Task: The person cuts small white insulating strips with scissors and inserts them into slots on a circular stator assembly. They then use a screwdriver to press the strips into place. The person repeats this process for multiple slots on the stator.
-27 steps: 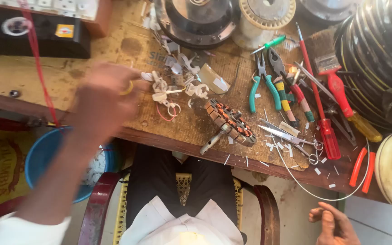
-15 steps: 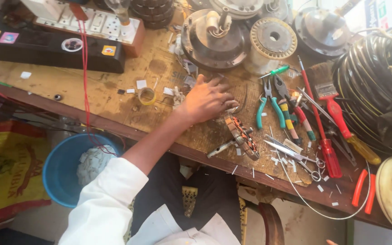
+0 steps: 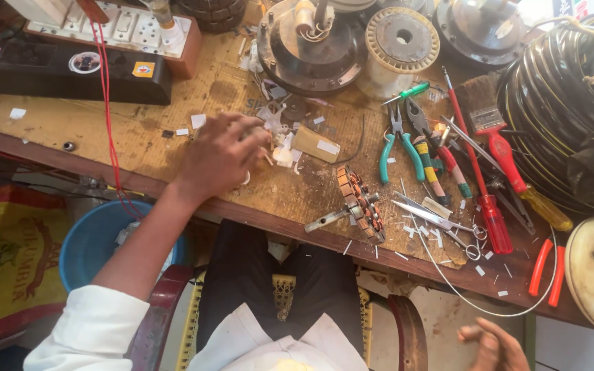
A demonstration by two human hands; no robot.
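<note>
Seen from the head camera, the left hand (image 3: 220, 155) lay on the wooden workbench (image 3: 173, 130) with its fingers curled down over a litter of small white scraps (image 3: 278, 141); whether the fingertips pinched any one of them could not be told, since the back of the hand hid them. Just beyond the fingertips sat a small tan block with a white label (image 3: 316, 143), and past that, nearer the bench edge, a wound motor armature on its shaft (image 3: 357, 204) lay tilted, well clear of the hand. Farther out from the grip lay green-handled pliers (image 3: 397, 141), a second pair of pliers with striped handles (image 3: 429, 154), a pair of scissors (image 3: 434, 218) and a red-handled screwdriver (image 3: 479, 182). Above the hand stood a round metal motor housing (image 3: 311, 41) and a spool of fine wire (image 3: 400, 45). Behind the wrist ran a red cable (image 3: 108, 117) down from a black power strip (image 3: 63, 69). Below the forearm, off the bench, stood a blue bucket (image 3: 91, 237). The right hand (image 3: 493, 343) hung low at the frame's bottom edge, far from the bench, fingers loosely spread and holding nothing.
</note>
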